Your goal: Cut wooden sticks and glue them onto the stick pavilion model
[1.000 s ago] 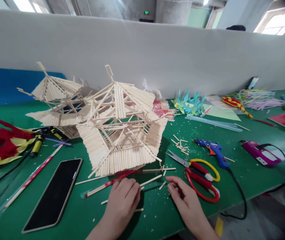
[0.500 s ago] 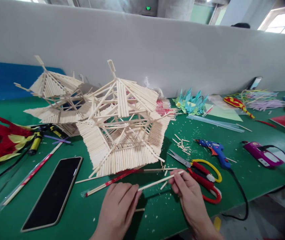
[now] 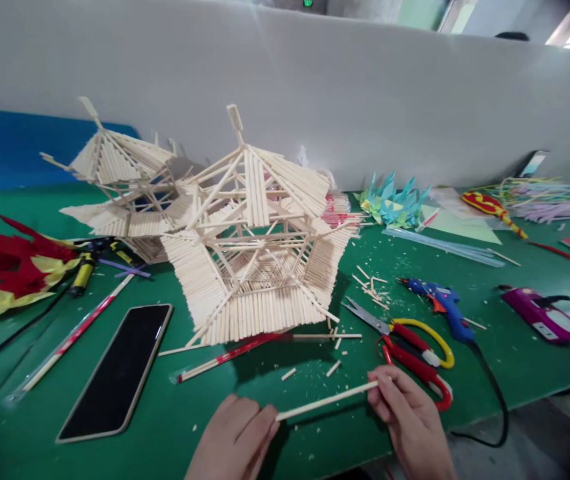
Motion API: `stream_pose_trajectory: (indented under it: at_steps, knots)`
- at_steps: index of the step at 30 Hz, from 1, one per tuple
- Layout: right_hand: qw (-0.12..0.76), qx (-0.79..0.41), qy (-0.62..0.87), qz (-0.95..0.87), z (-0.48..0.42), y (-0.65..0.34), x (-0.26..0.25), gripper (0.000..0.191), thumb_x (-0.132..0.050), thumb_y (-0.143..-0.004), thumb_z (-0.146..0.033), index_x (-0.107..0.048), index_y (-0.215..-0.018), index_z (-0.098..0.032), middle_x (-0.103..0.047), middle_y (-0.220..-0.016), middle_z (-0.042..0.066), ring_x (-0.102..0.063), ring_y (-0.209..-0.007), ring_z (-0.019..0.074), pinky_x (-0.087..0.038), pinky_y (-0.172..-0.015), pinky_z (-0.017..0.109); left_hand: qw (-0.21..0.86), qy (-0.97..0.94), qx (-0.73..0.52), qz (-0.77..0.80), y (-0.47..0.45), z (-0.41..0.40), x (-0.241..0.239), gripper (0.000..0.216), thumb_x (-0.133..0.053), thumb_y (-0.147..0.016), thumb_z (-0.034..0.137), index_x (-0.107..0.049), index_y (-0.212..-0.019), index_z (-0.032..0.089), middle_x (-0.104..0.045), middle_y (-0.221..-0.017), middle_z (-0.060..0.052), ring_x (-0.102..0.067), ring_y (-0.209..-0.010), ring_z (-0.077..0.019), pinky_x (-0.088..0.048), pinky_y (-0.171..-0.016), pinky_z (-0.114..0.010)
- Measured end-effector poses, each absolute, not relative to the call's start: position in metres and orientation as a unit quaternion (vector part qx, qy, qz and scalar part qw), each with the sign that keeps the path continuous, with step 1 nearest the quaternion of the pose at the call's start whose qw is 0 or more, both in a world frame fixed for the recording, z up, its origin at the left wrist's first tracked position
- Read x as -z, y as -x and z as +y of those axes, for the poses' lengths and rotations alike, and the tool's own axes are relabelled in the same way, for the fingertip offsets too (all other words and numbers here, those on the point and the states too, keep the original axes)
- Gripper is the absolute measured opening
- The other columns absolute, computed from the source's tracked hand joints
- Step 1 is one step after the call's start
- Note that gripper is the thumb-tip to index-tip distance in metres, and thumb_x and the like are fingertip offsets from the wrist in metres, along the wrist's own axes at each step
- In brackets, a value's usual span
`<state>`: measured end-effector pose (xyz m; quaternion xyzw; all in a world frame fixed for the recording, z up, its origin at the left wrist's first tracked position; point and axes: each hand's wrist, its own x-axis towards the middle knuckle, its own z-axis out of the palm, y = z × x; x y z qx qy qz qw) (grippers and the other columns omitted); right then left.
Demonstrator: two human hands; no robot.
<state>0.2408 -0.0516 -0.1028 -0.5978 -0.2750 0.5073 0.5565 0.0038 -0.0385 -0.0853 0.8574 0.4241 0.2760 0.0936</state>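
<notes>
Pale grey partition, running across the room behind everything. Green bench, carrying the items listed below. Wooden pavilion model, standing beyond your hands; second model, standing behind it, to the left. Left hand, knuckles up, is gripping the near-left end of the stick; right hand is pinching the far-right end between thumb and fingers. Black-screened phone, lying left of your left hand. Scissors, lying just beside your right hand, blades pointing away leftward. Single wooden stick, spanning between your hands, on your side of the pavilion model: its long axis is running left to right, rising gently in view towards the right. Neither hand is being nearer; each is holding one end. Short stick pieces, lying between stick and model.
</notes>
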Motion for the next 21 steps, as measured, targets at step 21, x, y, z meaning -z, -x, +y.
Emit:
stream_pose_trajectory:
  at_steps: [21]
  knots:
    - [0.107,-0.080,0.507,-0.851,0.032,-0.274,0.079,0.024,-0.042,-0.085,-0.010,-0.065,-0.089,-0.017,-0.063,-0.081,0.008,-0.056,-0.076,0.0209,-0.046,-0.069,0.033,-0.004,-0.881,-0.155,0.447,0.019,0.005,0.099,0.015,-0.048,-0.082,0.014,-0.061,-0.089,0.017,-0.065,-0.088,-0.012,-0.058,-0.085,-0.0294,-0.045,-0.069,-0.044]
